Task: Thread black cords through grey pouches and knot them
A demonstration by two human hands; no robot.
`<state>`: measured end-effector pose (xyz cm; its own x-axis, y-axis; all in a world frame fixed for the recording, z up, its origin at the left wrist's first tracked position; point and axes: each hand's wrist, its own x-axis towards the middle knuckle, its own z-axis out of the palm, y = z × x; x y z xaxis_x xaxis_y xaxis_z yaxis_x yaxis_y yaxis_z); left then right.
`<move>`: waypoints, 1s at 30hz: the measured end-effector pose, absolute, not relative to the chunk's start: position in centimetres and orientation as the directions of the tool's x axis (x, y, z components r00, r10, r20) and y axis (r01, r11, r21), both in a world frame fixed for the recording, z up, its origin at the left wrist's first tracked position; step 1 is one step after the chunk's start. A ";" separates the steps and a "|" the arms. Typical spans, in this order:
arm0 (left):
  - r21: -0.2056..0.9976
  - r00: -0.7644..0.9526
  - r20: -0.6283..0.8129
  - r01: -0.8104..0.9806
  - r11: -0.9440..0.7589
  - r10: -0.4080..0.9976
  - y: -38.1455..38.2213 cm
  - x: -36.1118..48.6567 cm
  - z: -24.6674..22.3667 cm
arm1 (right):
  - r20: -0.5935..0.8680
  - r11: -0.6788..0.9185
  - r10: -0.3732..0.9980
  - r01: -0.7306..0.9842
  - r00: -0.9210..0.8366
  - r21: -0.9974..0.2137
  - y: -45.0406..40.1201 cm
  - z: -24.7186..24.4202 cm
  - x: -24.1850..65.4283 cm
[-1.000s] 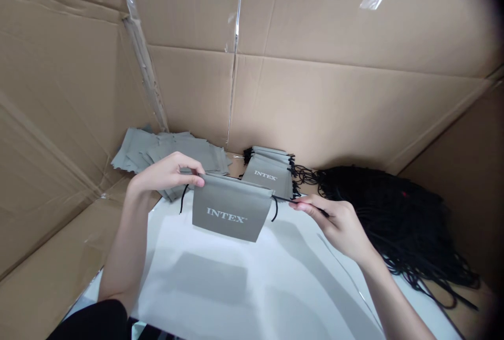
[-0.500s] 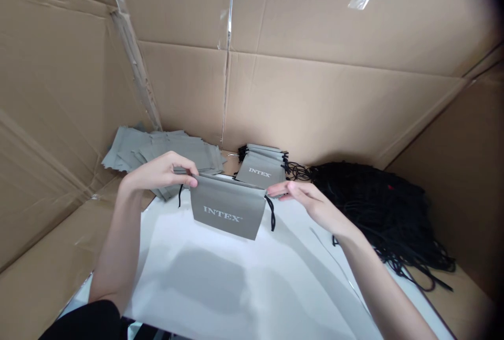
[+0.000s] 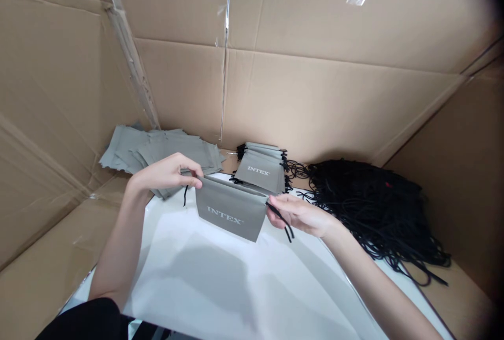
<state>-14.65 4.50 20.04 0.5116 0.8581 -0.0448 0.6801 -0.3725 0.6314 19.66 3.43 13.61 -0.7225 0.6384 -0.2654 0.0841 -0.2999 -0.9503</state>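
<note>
Black cord heap (image 3: 370,209), cardboard (image 3: 315,109), held pouch (image 3: 232,198)

The counter (image 3: 189,293) is white. Along its far side, a messy pile of flat grey bags (image 3: 177,152) lies on the left, a stack of grey bags with black strings (image 3: 260,164) in the middle, and a big heap of black strings (image 3: 366,206) on the right.

A rectangular grey fabric pouch (image 3: 230,208) hangs between the left hand (image 3: 169,172) and the right hand (image 3: 301,214), above a flat white work surface (image 3: 192,287). Behind it sits a stack of grey drawstring pouches (image 3: 262,164), with a loose pile of flat grey pouches (image 3: 173,148) to the left, a tangled heap of black cords (image 3: 370,203) to the right, and brown cardboard walls (image 3: 334,109) behind and on both sides.
</note>
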 end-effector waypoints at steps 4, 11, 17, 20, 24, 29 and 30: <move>0.626 0.502 -0.051 0.689 -0.364 0.864 4.4 -14.6 20.0 | -0.267 -0.322 0.664 0.055 -0.699 -0.945 3.2 13.2 19.9; 0.618 0.517 -0.043 0.687 -0.384 0.855 4.2 -14.4 20.2 | -0.240 -0.296 0.762 0.006 -0.601 -0.955 3.3 12.2 20.5; 0.615 0.502 -0.062 0.700 -0.363 0.863 4.5 -14.6 20.0 | -0.245 -0.261 0.803 0.049 -0.544 -0.964 3.1 11.7 22.4; 0.621 0.507 -0.056 0.692 -0.367 0.860 4.6 -14.8 19.9 | -0.241 -0.228 0.840 0.087 -0.486 -0.970 3.0 11.4 23.4; 0.615 0.505 -0.060 0.699 -0.366 0.861 4.8 -14.9 19.8 | -0.236 -0.191 0.879 0.149 -0.413 -0.970 2.7 11.3 24.4; 0.601 0.507 -0.072 0.709 -0.368 0.859 5.1 -14.8 19.6 | -0.230 -0.158 0.908 0.221 -0.350 -0.962 2.5 11.4 24.9; 0.599 0.504 -0.074 0.712 -0.366 0.861 5.1 -14.8 19.6 | -0.219 -0.144 0.915 0.234 -0.340 -0.962 2.5 11.5 25.0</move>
